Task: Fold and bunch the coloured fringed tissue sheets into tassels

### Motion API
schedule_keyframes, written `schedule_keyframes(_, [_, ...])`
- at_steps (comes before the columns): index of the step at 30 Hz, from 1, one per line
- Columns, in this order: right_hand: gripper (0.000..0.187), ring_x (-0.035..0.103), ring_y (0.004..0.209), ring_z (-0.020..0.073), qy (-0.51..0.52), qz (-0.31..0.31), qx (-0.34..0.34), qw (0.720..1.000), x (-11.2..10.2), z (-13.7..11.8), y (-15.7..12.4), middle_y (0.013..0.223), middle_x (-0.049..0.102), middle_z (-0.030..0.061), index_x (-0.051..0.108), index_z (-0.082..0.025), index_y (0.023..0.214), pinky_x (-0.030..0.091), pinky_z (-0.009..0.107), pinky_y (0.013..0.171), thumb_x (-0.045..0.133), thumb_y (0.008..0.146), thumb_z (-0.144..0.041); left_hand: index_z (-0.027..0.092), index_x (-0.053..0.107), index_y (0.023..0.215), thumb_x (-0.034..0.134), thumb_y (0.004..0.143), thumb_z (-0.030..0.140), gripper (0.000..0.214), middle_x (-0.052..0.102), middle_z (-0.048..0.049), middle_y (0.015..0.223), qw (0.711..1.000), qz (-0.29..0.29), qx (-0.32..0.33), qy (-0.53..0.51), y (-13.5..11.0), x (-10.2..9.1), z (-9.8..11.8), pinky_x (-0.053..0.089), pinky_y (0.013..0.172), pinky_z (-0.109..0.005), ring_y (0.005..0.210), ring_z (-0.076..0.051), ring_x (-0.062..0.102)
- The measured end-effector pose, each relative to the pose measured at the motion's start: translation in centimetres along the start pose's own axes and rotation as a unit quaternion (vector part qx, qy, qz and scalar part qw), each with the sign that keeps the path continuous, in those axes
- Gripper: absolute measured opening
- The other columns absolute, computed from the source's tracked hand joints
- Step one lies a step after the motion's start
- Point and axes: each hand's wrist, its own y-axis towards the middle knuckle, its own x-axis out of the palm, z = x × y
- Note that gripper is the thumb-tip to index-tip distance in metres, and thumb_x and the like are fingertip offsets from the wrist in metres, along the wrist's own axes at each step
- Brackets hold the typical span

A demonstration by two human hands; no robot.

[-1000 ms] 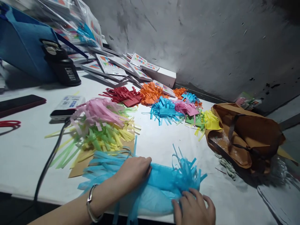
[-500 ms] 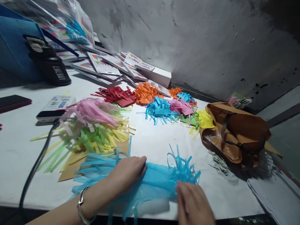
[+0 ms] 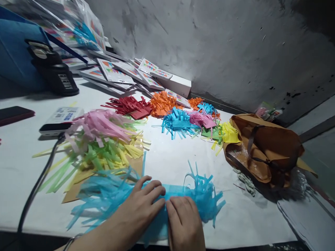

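Note:
A sheet of blue fringed tissue paper (image 3: pixel 178 190) lies across the near part of the table, with cut strips spreading at its left and right ends. My left hand (image 3: pixel 145 202) is on the middle of it, fingers bent and closed on the paper. Right beside it, my right hand (image 3: pixel 184 221) has its fingers pressed together on the paper's near edge. The fingertips of both hands nearly meet. My thumbs are partly hidden. Farther left, pink fringed tissue paper (image 3: pixel 102 125) lies over green and yellow fringed tissue paper (image 3: pixel 112 153).
Finished-looking tassels, red (image 3: pixel 131 106), orange (image 3: pixel 163 104) and blue (image 3: pixel 178 122), lie at the back. A brown paper bag (image 3: pixel 269 146) stands right. Flat printed packs (image 3: pixel 117 73), a black bottle (image 3: pixel 56 73), a phone (image 3: pixel 15 115) and a cable (image 3: pixel 39 184) are left.
My right hand has moved left, from the right fringe to beside my left hand. My left hand has shifted slightly down, its fingers more apart. The left fringe has spread farther left.

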Motion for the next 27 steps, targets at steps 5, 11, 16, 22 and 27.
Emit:
schedule_keyframes(5, [0.037,0.064,0.093,0.0232,0.002,-0.01,0.051,0.999,0.6,0.4,-2.0,0.095,0.073,0.007,0.069,-0.017,0.097,0.041,0.045,0.097,0.033,0.106,-0.015,0.026,0.065,0.09,0.072,0.091,0.022,0.009,0.069,0.0021,0.095,0.998,0.03,0.006,-0.052,-1.8,0.9,-1.1,0.026,0.101,-0.04,0.096,-0.022,0.057])
schedule_keyframes(11, [0.029,0.059,0.09,0.0217,0.04,-0.104,0.1,0.989,-0.9,0.8,-0.8,0.093,0.065,0.0037,0.06,-0.021,0.087,0.037,0.045,0.092,0.038,0.104,-0.016,0.027,0.068,0.088,0.055,0.097,0.017,0.019,0.066,0.0012,0.096,0.991,-0.022,-0.091,-0.093,-3.3,-0.4,-1.3,0.03,0.086,-0.037,0.091,-0.022,0.057])
schedule_keyframes(16, [0.028,0.055,0.084,0.0242,-0.012,-0.125,0.137,0.983,0.0,1.0,0.9,0.084,0.059,0.0019,0.052,-0.023,0.073,0.033,0.051,0.092,0.044,0.1,-0.02,0.021,0.064,0.083,0.055,0.094,0.018,0.014,0.065,-0.0035,0.097,0.979,-0.065,-0.182,-0.068,-2.8,-0.7,-1.6,0.032,0.081,-0.04,0.09,-0.025,0.056])
schedule_keyframes(22, [0.029,0.059,0.093,0.028,-0.08,-0.075,0.117,0.987,0.5,1.1,1.8,0.093,0.066,0.0076,0.062,-0.022,0.09,0.032,0.055,0.097,0.037,0.104,-0.022,0.02,0.062,0.083,0.062,0.085,0.014,0.007,0.064,-0.0051,0.097,0.967,-0.107,-0.226,-0.039,-2.4,0.0,-1.5,0.031,0.079,-0.043,0.091,-0.029,0.055])
schedule_keyframes(27, [0.032,0.061,0.085,0.02,0.032,-0.066,-0.026,0.997,0.3,0.8,1.5,0.08,0.069,0.0011,0.065,-0.021,0.086,0.031,0.045,0.099,0.041,0.106,-0.023,0.023,0.062,0.093,0.057,0.08,0.0,0.027,0.062,-0.0025,0.101,0.976,-0.053,-0.201,-0.064,-2.5,0.5,-1.2,0.031,0.082,-0.041,0.092,-0.025,0.054])
